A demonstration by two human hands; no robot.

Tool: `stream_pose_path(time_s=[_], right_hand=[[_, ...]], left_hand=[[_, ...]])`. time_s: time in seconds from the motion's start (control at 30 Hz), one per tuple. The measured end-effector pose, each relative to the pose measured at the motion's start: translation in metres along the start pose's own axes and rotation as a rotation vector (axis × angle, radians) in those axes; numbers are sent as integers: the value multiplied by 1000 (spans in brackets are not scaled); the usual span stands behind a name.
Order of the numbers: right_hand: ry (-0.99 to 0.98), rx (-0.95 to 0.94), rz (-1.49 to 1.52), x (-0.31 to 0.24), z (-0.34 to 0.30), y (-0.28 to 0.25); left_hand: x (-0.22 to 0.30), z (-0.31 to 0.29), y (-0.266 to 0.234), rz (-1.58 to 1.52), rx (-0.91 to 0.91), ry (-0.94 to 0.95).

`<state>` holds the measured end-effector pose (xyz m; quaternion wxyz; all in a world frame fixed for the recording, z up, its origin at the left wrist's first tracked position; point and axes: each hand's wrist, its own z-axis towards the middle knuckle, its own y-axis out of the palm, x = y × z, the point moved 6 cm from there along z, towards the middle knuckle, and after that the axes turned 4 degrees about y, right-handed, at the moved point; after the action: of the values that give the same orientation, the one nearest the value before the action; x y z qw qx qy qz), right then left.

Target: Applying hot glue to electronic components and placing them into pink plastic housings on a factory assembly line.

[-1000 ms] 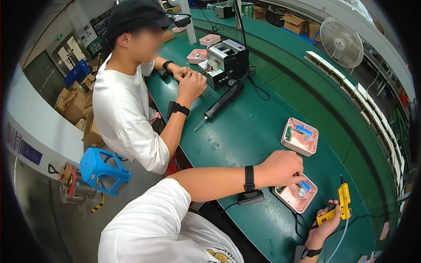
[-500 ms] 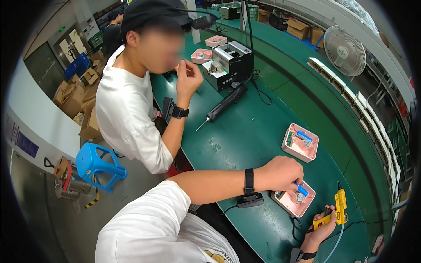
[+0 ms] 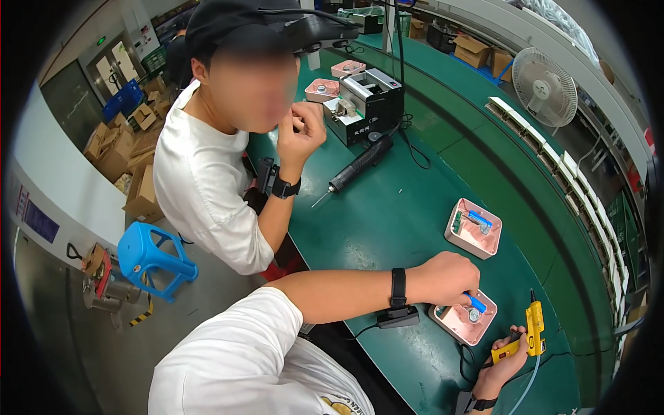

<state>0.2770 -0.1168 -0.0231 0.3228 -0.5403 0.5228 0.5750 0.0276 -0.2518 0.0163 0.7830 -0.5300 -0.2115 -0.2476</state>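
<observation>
My left hand (image 3: 446,277) reaches over a pink plastic box (image 3: 465,335), its fingers closed on a blue cylindrical battery (image 3: 476,302) inside. Beside the battery lies a small round silvery part (image 3: 474,315). My right hand (image 3: 508,354), at the lower right, is wrapped round the handle of a yellow glue gun (image 3: 535,328). The gun's dark nozzle points up, away from the box, and a pale blue line trails from its lower end. Farther off sits a second pink box (image 3: 474,243) holding a blue battery (image 3: 480,221) and a green circuit board (image 3: 457,221).
A co-worker (image 3: 207,173) in white is at the bench to the left, one hand raised. On the green bench (image 3: 387,228) are a black electric screwdriver (image 3: 361,164), a black machine (image 3: 370,104) and more pink boxes (image 3: 323,90). A fan (image 3: 545,88) stands beyond; a blue stool (image 3: 155,259) is on the floor.
My view has shifted slightly. My left hand stays at the battery and my right hand keeps the glue gun in nearly the same place. The co-worker's head has come a little nearer.
</observation>
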Motion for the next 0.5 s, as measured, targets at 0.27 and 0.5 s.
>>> stream_pose_path(time_s=[0.27,0.5], right_hand=[[-6,12,-12,-1,-3,2],[-33,21,-55,-1,-3,4]], left_hand=[[0,2,1,19,-14,-34],[3,6,4,22,17,-48]])
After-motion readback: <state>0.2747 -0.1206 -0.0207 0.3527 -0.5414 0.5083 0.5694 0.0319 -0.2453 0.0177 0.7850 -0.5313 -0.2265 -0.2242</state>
